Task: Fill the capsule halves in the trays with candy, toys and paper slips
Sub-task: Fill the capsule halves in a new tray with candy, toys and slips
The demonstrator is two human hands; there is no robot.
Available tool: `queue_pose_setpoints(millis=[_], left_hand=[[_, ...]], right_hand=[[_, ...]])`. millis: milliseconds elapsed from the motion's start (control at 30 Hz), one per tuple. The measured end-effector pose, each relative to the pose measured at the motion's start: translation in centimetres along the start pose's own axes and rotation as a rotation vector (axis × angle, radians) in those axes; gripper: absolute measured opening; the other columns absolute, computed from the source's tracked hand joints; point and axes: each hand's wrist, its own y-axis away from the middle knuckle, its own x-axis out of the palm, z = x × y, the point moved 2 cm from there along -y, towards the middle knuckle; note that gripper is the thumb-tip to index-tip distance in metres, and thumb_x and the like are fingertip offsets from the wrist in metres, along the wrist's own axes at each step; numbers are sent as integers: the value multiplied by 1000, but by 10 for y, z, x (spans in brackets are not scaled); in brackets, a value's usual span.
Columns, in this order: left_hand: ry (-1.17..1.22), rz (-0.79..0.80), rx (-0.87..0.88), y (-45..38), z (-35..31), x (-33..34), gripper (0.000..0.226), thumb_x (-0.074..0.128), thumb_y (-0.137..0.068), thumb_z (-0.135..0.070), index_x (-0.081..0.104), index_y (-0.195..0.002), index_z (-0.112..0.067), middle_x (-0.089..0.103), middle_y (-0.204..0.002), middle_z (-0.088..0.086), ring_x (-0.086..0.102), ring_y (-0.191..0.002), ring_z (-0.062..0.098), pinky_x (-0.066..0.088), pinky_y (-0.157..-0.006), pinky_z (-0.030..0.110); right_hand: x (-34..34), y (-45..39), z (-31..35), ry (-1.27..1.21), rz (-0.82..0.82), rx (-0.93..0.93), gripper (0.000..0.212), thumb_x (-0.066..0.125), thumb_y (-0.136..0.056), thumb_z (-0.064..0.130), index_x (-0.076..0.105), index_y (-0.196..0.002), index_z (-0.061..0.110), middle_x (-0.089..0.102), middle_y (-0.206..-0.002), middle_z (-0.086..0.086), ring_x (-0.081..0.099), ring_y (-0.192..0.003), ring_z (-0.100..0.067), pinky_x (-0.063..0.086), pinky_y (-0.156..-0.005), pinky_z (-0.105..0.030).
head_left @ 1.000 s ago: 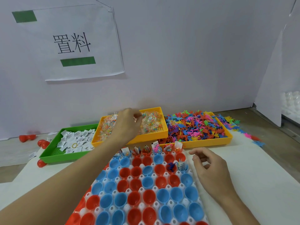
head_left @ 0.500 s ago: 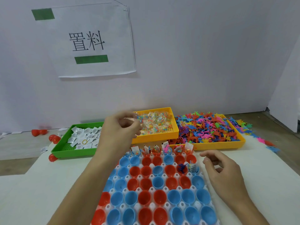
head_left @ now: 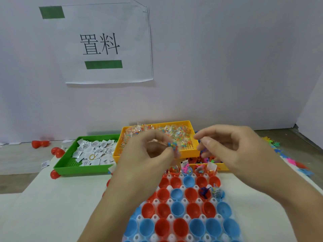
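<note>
the left hand [head_left: 148, 154] is raised over the far end of the white capsule tray [head_left: 176, 213], thumb and fingers pinched on a small clear candy packet [head_left: 173, 147] full of coloured beads. the right hand [head_left: 232, 149] hovers just right of it at the same height, fingers loosely curled with the fingertips [head_left: 201, 137] pointing toward the packet – it holds nothing that can be seen, and a narrow gap separates it from the candy. below both hands the tray carries rows of red and blue capsule halves [head_left: 178, 207] sitting open side up; the far row already has packets, toys and paper slips standing in it, and one red half in a nearer row holds a dark blue toy figure [head_left: 204, 191], with a filled blue half just right of it. beyond the tray, against the wall, the yellow candy bin [head_left: 187, 124] sits in the middle, a green bin [head_left: 64, 165] of folded white paper slips [head_left: 94, 149] to its left, and a second yellow bin [head_left: 220, 167] of coloured plastic toys to its right – mostly hidden by the right hand. a few loose red capsule halves [head_left: 56, 151] lie on the surface left of the green bin. a paper sign [head_left: 104, 42] with two characters hangs on the wall.
</note>
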Motion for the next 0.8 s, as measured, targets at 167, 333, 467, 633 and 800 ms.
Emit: queue_pose_setpoints(millis=[167,333,467,633,800], left_hand=[[55,69,-3,3,2,13,16,64,-90,-1,67,-90,-17,76,-72,4,74,-69,15,53,-60,19],[94,61,-7,4,2,15,15,64,-92,-4,68,-92,-18,76,-75,4,75,-72,16,57,-64,22],[68,9,-24,3,3,15,12,67,-91,-7,66,-95,-18,77,-75,1,75,-72,14,60,-67,26],[22,-75,-46,1,7,14,9,71,-88,-11,65,-86,-16,76,-70,-1,74,-70,12,58,-67,31],[-6,-114,3,-1,9,8,12,74,-84,-11,71,-78,-21,75,-72,-1,73,-67,13,55,-64,29]], right_hand=[[21,0,3,-109,109,37,14,64,-93,32,74,-103,36,76,-93,16,74,-83,-8,60,-72,-26],[23,-4,0,-190,71,35,13,70,-87,33,74,-96,41,77,-86,10,75,-78,-15,60,-65,-27],[25,-5,-3,-165,19,57,10,73,-87,29,75,-91,38,77,-83,10,75,-77,-13,58,-67,-32],[28,-6,-3,-160,-48,88,5,75,-83,27,78,-86,30,77,-82,12,74,-79,-6,58,-69,-26],[31,-6,2,-175,-79,72,16,73,-85,18,79,-80,31,76,-76,12,72,-76,-3,56,-69,-15]])
